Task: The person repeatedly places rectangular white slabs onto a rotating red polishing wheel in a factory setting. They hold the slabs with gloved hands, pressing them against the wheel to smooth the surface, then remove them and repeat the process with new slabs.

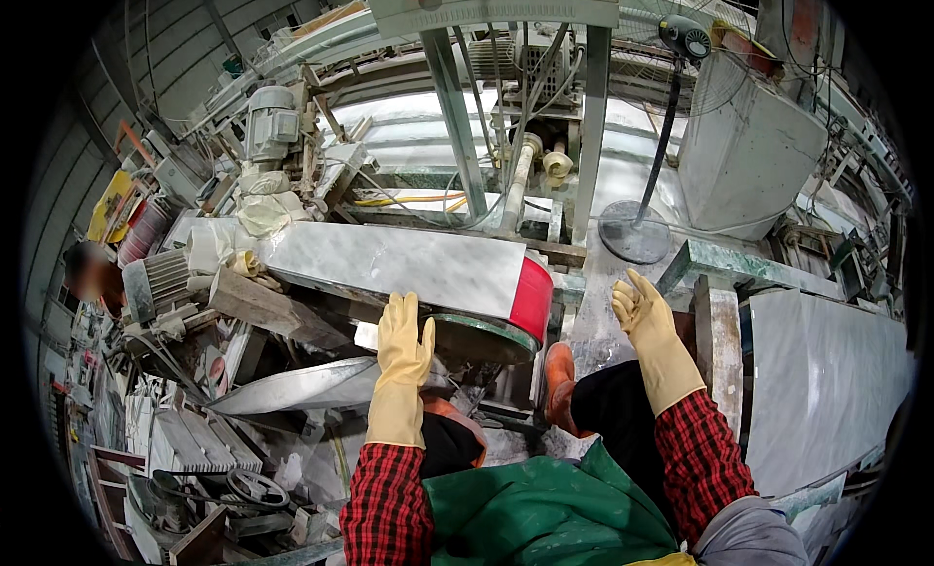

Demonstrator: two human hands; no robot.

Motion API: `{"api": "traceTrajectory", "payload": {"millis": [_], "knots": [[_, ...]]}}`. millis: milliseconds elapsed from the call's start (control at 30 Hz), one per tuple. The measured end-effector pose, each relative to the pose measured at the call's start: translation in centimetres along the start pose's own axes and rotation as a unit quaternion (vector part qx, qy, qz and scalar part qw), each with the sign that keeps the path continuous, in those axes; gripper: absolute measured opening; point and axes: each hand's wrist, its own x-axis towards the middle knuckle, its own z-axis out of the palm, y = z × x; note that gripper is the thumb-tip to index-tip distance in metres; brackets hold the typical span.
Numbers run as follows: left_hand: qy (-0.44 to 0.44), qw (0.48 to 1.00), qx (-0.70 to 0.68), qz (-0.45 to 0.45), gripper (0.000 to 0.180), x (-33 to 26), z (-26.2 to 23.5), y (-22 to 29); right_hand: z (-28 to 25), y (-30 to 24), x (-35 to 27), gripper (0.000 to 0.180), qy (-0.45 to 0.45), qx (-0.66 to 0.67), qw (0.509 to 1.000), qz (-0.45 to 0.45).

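My left hand (401, 344), in a cream rubber glove, is open with its fingers stretched out. Its fingertips reach the near long edge of a grey-white marbled slab (389, 260); whether they press on it I cannot tell. The slab lies along a narrow machine bed whose right end is a rounded red band (534, 296) over a green-rimmed drum (486, 338). To the right of that end, my right hand (644, 315) is raised in a matching glove. Its fingers are loosely bent, with nothing visible in them, and it touches nothing I can see.
A control box (491, 7) on metal posts stands beyond the slab. Farther right are a standing fan (635, 233) and a large pale slab (822, 386). A curved pale piece (297, 386) and machine parts lie on the left. A person (92, 271) is at the far left.
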Motion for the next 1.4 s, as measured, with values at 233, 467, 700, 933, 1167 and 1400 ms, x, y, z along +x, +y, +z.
{"api": "traceTrajectory", "payload": {"millis": [233,467,700,933,1167,1400], "knots": [[-0.006,1.0,0.006,0.007,0.058,0.1,-0.1,-0.1,0.2,0.1,0.0,0.036,0.011,-0.006,1.0,-0.002],[-0.001,1.0,-0.001,0.004,0.057,0.1,-0.3,0.1,0.2,0.0,-0.1,0.036,-0.004,-0.006,1.0,0.002],[-0.006,1.0,0.005,0.005,0.058,0.2,-0.1,0.3,-0.3,-0.1,0.2,0.035,-0.006,-0.001,1.0,0.001],[-0.02,1.0,0.004,-0.005,0.058,0.1,-0.4,0.0,-0.2,0.5,0.1,0.038,0.002,-0.007,1.0,-0.001],[0.011,0.997,-0.04,0.072,0.055,1.3,0.7,0.5,-0.5,-0.5,-0.3,0.034,0.003,0.001,1.0,-0.011],[0.016,0.997,-0.049,0.048,0.052,0.4,1.3,-2.1,-3.9,-6.5,-4.0,0.047,0.012,-0.243,0.952,-0.185]]}}
